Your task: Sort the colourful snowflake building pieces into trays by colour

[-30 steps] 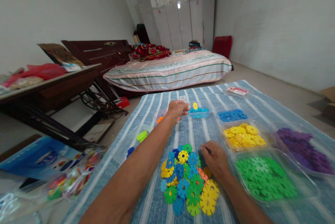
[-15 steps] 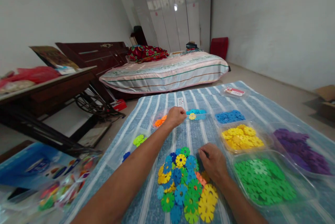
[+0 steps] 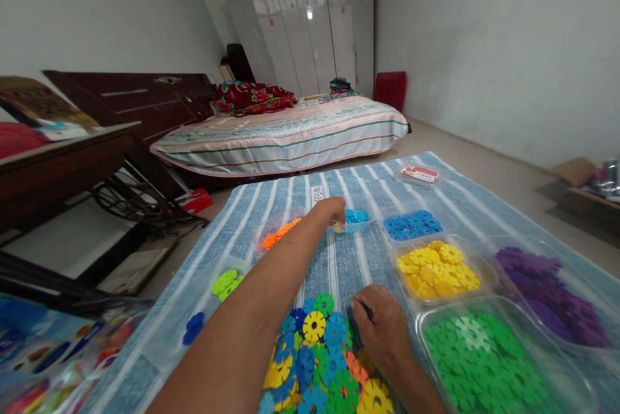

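Notched discs [image 3: 335, 334]: where do they lie, working down from the biggest things around you?

"Bed [image 3: 290, 136] at the back, pale cover on. Before you, the striped cloth [image 3: 345, 265]. On it, discs in a mixed heap [image 3: 305, 369] close to your body, partly hidden by your left forearm [image 3: 252, 317]."

"And the sorted ones?"

"Clear trays. On your right, the green tray [image 3: 477, 301] nearest; purple discs [image 3: 547, 298] in another to its right; beyond, the yellow tray [image 3: 488, 278], then blue discs [image 3: 411, 225]. Farther out, ahead of you, the pale-blue tray [image 3: 372, 219]."

"Your hands?"

"Right hand [image 3: 386, 320] low beside the heap's right side, fingers curled in; cannot tell whether they grip anything. Left hand [image 3: 334, 209] out past the heap, at the left end of the pale-blue tray, fingers bent downward."

"Smallest item?"

"One yellow disc [image 3: 338, 228], just under your left fingertips, well apart from your right hand. Pinched, touched or merely near: cannot tell, too small and partly covered."
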Action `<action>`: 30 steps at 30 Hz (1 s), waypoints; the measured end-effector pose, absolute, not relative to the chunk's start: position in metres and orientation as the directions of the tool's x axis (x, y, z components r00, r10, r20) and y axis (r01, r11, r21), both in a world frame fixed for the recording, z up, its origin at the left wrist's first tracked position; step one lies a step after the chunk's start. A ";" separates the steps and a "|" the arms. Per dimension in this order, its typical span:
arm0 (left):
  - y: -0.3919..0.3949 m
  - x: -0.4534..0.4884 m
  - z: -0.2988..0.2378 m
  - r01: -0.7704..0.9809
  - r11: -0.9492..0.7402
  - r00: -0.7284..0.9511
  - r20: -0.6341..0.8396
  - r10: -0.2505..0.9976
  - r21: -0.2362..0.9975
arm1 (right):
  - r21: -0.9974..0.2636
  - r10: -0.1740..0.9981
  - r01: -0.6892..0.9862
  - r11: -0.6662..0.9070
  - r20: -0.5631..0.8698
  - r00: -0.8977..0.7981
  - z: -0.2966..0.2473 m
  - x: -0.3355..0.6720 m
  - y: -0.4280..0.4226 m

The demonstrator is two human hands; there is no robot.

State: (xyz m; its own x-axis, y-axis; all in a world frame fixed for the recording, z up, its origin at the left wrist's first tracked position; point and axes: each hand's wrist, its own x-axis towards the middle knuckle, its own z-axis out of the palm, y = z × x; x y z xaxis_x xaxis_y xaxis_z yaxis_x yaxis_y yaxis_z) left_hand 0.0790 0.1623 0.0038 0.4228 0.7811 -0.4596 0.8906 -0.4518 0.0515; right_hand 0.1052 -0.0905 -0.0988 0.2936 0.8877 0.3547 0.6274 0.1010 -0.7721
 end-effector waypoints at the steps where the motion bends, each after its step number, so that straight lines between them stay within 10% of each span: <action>1: 0.164 0.078 0.002 0.892 -0.451 0.417 -0.460 0.784 0.039 | -0.771 0.888 0.629 0.102 0.355 0.292 -0.098 0.105 -0.090; 11: 0.148 0.070 0.022 0.911 -0.368 0.412 -0.405 0.816 0.184 | -0.769 0.884 0.633 0.094 0.357 0.303 -0.097 0.106 -0.090; 25: 0.036 0.091 0.054 0.519 -0.239 0.765 -0.322 0.558 0.821 | -0.768 0.911 0.634 0.094 0.322 0.256 -0.094 0.112 -0.092; 30: 0.025 0.056 0.053 0.636 -0.501 0.756 -0.345 0.556 0.586 | -0.758 0.914 0.645 0.095 0.323 0.245 -0.096 0.113 -0.091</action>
State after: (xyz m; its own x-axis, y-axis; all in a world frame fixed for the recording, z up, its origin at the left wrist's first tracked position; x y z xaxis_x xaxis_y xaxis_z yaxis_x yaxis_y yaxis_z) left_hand 0.0557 0.0251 0.0535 0.7562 0.5557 -0.3454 0.6362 -0.5014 0.5863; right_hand 0.1132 -0.0913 -0.0957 0.2448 0.9142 0.3230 0.6449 0.0953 -0.7583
